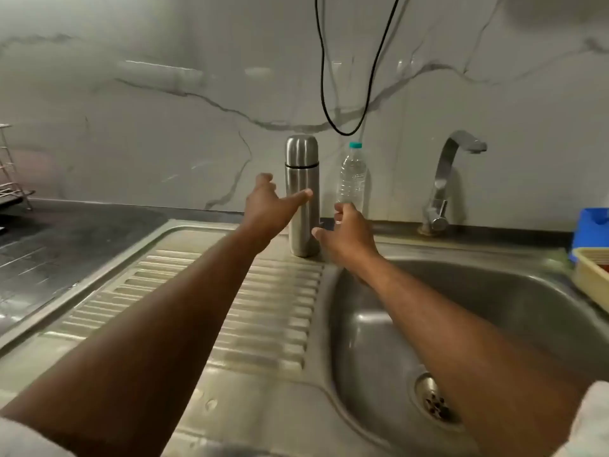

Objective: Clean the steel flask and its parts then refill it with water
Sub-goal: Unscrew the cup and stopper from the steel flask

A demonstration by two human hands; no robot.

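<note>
A tall steel flask (302, 179) with its cup lid on stands upright at the back of the sink's draining board (197, 285). My left hand (268, 206) is stretched out beside the flask's left side, fingers spread, one fingertip lying across its front. My right hand (346, 232) reaches in low on the flask's right, fingers apart and holding nothing. A clear plastic water bottle (352, 176) with a teal cap stands just right of the flask, against the wall.
The steel sink basin (494, 291) with its drain (435, 400) lies to the right, under a curved tap (443, 179). A black cable (346, 94) hangs down the marble wall. A blue box (591, 229) and beige tray (593, 275) sit far right; a dish rack (10, 179) far left.
</note>
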